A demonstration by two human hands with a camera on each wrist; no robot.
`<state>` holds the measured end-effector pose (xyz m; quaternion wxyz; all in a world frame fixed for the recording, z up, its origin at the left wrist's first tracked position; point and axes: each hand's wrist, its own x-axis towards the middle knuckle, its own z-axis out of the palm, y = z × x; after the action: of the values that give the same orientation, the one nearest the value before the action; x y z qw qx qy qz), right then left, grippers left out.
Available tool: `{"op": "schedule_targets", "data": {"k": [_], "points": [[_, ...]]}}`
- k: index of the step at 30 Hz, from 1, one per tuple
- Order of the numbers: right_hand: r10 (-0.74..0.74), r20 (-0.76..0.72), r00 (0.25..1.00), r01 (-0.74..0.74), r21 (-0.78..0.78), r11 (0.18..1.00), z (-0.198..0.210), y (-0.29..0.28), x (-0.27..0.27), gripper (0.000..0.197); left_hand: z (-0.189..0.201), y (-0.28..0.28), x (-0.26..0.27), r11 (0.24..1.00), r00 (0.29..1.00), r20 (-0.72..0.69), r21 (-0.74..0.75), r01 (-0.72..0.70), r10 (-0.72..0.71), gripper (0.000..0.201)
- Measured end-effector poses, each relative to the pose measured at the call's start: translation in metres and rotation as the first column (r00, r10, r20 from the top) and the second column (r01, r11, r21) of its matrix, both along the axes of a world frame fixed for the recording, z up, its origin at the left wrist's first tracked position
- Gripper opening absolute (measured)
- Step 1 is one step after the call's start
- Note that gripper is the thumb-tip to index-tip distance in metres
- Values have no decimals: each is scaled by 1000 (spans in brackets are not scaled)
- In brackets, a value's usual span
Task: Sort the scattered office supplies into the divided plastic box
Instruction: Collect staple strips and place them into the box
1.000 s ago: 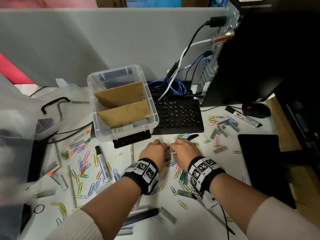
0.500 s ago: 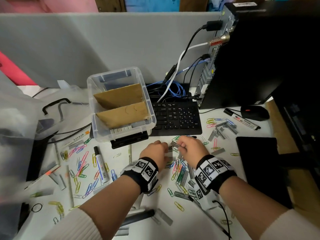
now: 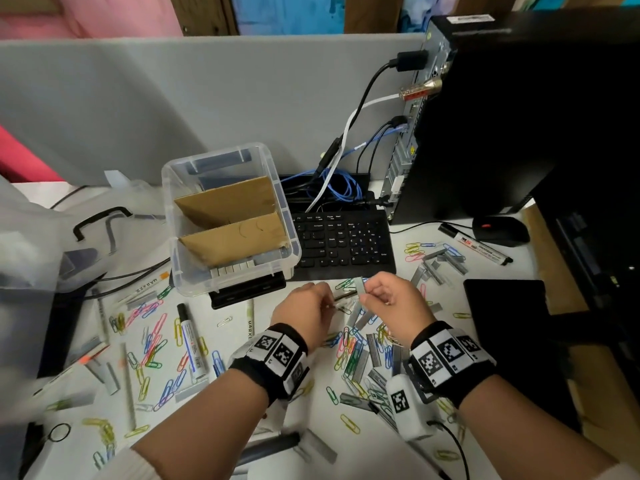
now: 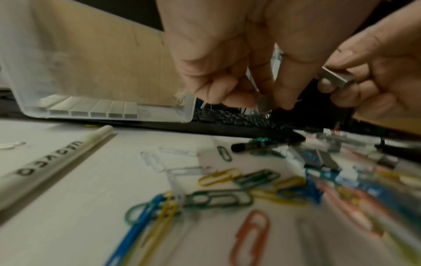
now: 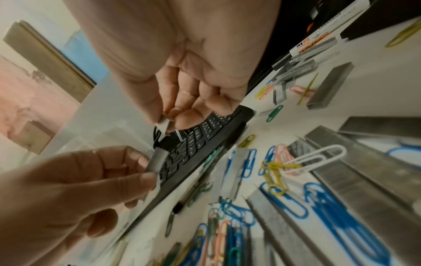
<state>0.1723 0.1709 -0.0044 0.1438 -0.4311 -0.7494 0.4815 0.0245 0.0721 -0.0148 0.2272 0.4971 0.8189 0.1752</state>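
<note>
A clear plastic box [image 3: 293,249] with two cardboard dividers stands left of the keyboard. Its front compartment holds a row of staple strips [image 3: 235,270]. Both hands hover just above the desk in front of the keyboard. My right hand [image 3: 363,295] pinches a grey staple strip [image 3: 359,285] that stands upright. My left hand [image 3: 328,300] pinches a second, smaller staple piece [image 4: 263,104], mostly hidden by the fingers. Coloured paper clips [image 3: 349,355] and more staple strips [image 3: 375,355] lie scattered below the hands.
A black keyboard [image 3: 343,244] lies behind the hands, beside a computer tower [image 3: 519,116] with cables. Markers [image 3: 191,341] [image 3: 479,244], a mouse [image 3: 502,230], a black pad [image 3: 509,317] and another staple pile [image 3: 440,263] lie around. A plastic bag [image 3: 31,254] fills the left.
Both hands have risen off the desk from the pile. The right hand now holds its staple strip upright, and the hands have drawn slightly apart.
</note>
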Motion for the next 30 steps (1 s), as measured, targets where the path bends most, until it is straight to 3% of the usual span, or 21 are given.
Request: {"op": "schedule_targets", "data": {"k": [3,6,11,18,30], "points": [[1,-106,994,-7,-58,998,10,-1,0,7,9,-4,0,988,982,173,117,-98,77,13],[-40,-262,964,-6,-172,985,18,-3,0,21,17,-7,1,957,923,372,220,-189,96,15],[-57,-396,917,-54,-262,964,24,-7,-7,44,22,-10,-2,918,828,553,274,-288,95,19],[28,-360,933,-106,-199,974,29,-13,-14,26,26,-13,2,935,838,543,265,-234,56,18],[-10,-315,949,-48,-177,983,24,-9,-19,26,31,-15,-1,945,817,576,259,-200,15,18]]}}
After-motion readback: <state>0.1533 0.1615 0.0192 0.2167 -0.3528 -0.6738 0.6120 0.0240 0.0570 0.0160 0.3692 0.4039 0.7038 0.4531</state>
